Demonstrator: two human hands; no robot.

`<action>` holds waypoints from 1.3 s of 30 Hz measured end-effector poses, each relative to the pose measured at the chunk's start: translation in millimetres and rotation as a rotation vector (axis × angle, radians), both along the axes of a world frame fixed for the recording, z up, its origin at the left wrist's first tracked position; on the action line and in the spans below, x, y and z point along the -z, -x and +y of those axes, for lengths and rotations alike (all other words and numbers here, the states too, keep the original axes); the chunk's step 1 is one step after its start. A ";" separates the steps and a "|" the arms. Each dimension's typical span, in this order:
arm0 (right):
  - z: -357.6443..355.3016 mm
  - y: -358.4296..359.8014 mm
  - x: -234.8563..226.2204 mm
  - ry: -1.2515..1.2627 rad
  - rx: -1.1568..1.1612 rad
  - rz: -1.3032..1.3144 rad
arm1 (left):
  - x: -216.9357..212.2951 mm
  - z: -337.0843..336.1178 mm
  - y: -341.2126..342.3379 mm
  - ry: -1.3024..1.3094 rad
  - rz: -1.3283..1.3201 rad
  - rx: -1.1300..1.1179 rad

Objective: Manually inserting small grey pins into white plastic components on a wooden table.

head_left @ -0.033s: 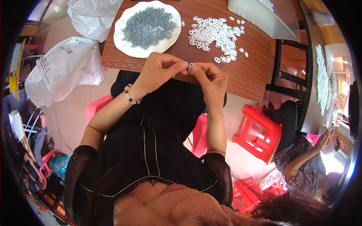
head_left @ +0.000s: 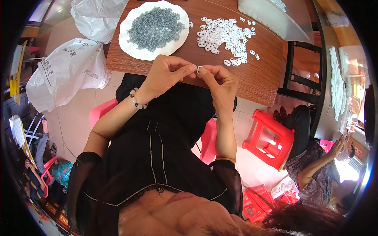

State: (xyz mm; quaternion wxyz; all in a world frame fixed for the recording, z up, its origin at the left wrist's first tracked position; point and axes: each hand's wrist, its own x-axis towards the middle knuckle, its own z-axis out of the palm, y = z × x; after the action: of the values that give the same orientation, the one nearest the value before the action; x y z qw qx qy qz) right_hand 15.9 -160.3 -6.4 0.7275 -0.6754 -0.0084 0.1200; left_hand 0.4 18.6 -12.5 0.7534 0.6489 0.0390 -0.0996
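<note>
In front of me, over the near edge of the wooden table (head_left: 252, 80), both my hands meet fingertip to fingertip. My right hand (head_left: 221, 84) pinches a small white plastic piece with holes (head_left: 200, 70) between thumb and forefinger. Thumb and finger of my left hand (head_left: 167, 74) are pressed together right beside that piece; whatever they grip is hidden. Beyond my left hand lies a white wavy-rimmed plate (head_left: 125, 44), heaped with short grey rod-like pieces (head_left: 155, 29). A loose pile of similar white two-holed pieces (head_left: 224, 37) spreads on the tabletop beyond my right hand.
A pale translucent bin (head_left: 275, 19) stands at the table's far right. White sacks (head_left: 71, 74) sit on the floor to the left. Right of me are a red plastic stool (head_left: 269, 139) and another person (head_left: 315, 169) working at a side table.
</note>
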 end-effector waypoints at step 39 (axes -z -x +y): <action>-1.6 1.7 -1.1 0.036 0.001 -0.053 | 1.4 -5.1 9.6 0.097 0.056 -0.030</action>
State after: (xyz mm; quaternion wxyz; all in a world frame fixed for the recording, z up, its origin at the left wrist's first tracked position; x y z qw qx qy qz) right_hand 14.2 -161.9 -5.3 0.7150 -0.6912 -0.0249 0.1019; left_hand -9.2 13.5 -13.9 0.7838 0.6080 0.0651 -0.1081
